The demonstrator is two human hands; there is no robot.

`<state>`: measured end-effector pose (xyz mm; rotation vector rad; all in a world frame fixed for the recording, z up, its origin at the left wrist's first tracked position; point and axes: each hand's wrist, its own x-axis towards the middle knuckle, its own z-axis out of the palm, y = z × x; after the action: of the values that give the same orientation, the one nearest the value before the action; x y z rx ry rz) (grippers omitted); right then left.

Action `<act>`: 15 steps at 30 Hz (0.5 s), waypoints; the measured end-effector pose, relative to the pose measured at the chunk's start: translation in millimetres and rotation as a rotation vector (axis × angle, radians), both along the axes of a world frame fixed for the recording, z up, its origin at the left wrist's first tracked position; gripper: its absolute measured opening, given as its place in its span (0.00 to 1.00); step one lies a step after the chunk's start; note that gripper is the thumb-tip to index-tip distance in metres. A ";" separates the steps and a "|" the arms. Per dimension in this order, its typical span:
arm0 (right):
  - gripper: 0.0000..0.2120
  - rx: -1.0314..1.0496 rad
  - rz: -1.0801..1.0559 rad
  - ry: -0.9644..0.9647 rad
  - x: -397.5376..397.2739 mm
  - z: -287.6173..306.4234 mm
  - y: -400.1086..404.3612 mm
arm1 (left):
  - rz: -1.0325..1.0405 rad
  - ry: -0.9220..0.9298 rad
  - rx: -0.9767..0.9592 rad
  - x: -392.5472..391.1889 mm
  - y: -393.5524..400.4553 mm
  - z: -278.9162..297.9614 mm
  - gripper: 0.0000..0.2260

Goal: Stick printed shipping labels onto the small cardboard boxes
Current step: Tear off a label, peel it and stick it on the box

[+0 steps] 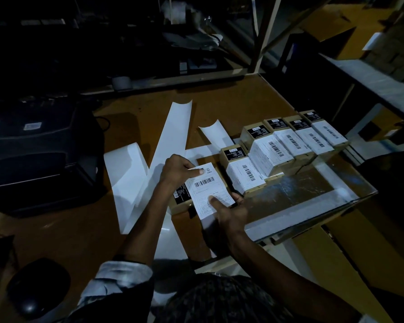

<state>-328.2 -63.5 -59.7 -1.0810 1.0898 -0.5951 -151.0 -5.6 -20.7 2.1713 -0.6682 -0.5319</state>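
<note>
Rolled sleeve (pixel 124 273) low in frame; left hand (pixel 176 170) pinches top corner of shipping label (pixel 209 190) at centre, aligning it over small box (pixel 184 202) on bench (pixel 231 101); right hand (pixel 229 212) grips box, thumb pressing label's lower edge; labelled boxes (pixel 289 143) lined up right.

A dark printer (pixel 33 157) sits left on the brown table (pixel 231 101); a black mouse (pixel 36 287) lies nearer

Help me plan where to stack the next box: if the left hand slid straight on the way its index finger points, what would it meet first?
Past the label under the left hand, probably the nearest labelled box, though depth is hard to judge.
</note>
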 end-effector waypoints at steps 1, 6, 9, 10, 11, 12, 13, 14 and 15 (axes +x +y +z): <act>0.29 -0.002 0.006 0.017 0.2 -1.6 -0.9 | -0.004 0.004 0.008 -0.9 1.1 -0.4 0.14; 0.28 0.031 0.061 0.055 -2.4 -1.0 -4.5 | -0.007 0.000 0.080 -3.9 12.6 7.2 0.42; 0.20 -0.002 0.192 0.095 -5.3 6.7 -12.0 | 0.019 -0.053 0.072 -14.1 17.0 4.8 0.41; 0.17 -0.010 0.247 0.113 -4.9 11.3 -15.5 | 0.049 -0.069 0.070 -18.1 18.0 2.0 0.42; 0.15 -0.015 0.304 0.134 -5.0 16.4 -18.5 | 0.079 -0.088 0.080 -21.7 19.3 -0.8 0.42; 0.16 -0.011 0.371 0.169 -6.6 18.6 -22.3 | 0.111 -0.120 0.101 -24.3 20.5 -5.3 0.43; 0.20 0.001 0.455 0.232 -9.4 24.1 -24.3 | 0.143 -0.170 0.133 -26.9 21.7 -9.0 0.42; 0.27 0.033 0.559 0.311 -16.3 31.7 -24.8 | 0.172 -0.235 0.165 -30.1 23.1 -11.4 0.41; 0.36 0.056 0.666 0.378 -23.5 37.4 -26.8 | 0.193 -0.306 0.190 -34.4 24.3 -11.3 0.40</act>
<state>-351.7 -90.3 -22.3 -1.4465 0.9728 0.1760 -185.4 18.7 -32.0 2.4931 -0.5775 -0.1671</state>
